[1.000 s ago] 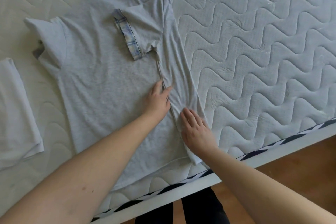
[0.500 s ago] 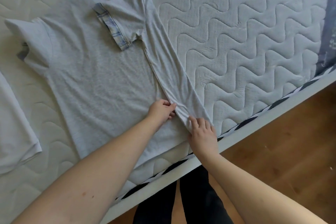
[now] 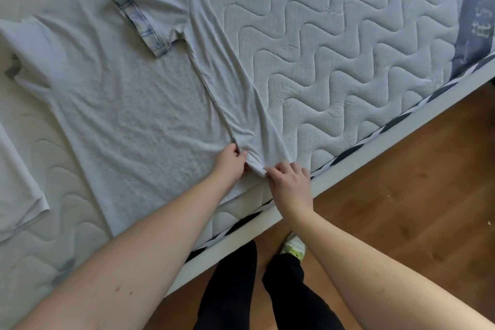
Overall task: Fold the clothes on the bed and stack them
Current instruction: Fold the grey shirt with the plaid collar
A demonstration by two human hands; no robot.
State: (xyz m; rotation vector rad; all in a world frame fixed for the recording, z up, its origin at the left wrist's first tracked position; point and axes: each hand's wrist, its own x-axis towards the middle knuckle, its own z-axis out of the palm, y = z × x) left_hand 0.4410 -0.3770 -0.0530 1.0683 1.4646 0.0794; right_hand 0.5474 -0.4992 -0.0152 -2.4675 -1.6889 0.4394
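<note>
We see a T-shirt (image 3: pixel 128 104) lying on the mattress (image 3: pixel 348 48), another garment (image 3: pixel 16 190) left of the T-shirt.

Both forearms bare, extended forward from the lower corners and converging. Left hand (image 3: pixel 231 163): palm down, fingers curled, thumb and fingertips closed in a pinch. Right hand (image 3: pixel 290 178): just beside the left, knuckles up, fingers bent and pinching. The hands are near, not touching.
</note>
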